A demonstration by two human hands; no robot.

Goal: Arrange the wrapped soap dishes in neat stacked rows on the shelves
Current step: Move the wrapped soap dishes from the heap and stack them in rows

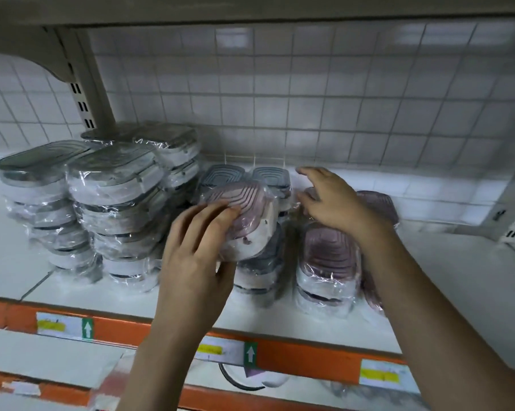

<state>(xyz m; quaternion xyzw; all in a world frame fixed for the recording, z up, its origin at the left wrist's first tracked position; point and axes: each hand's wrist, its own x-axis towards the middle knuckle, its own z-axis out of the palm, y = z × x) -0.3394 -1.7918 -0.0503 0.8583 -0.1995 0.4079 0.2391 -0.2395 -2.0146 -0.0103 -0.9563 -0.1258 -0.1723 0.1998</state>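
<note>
From the head camera, the left hand (195, 250) held a pink-topped soap dish (244, 216) in clear crinkled wrap, fingers curled over its ridged lid and thumb under its white base. The dish was tilted, raised above a short stack of grey-topped dishes (260, 268) near the middle of the white shelf (10, 256). Its top showed curved concentric grooves in dusty pink, and the film caught the light in shiny folds.

The right hand (332, 200) hovered with fingers loosely spread and gripped nothing, just over a stack of pink dishes (329, 268) to the right. Whether its palm touched the wrap beneath could not be told. Another pink dish (377, 206) showed behind the wrist.

Behind the held dish sat 2 grey-lidded dishes (249, 178) side by side against the tiled wall (309, 99). To the left stood taller stacks of grey-and-white wrapped dishes (114, 203), leaning unevenly, several rows deep.

The shelf's front edge carried an orange strip (303, 358) with white and yellow price labels (62, 324) and green arrow tags.
</note>
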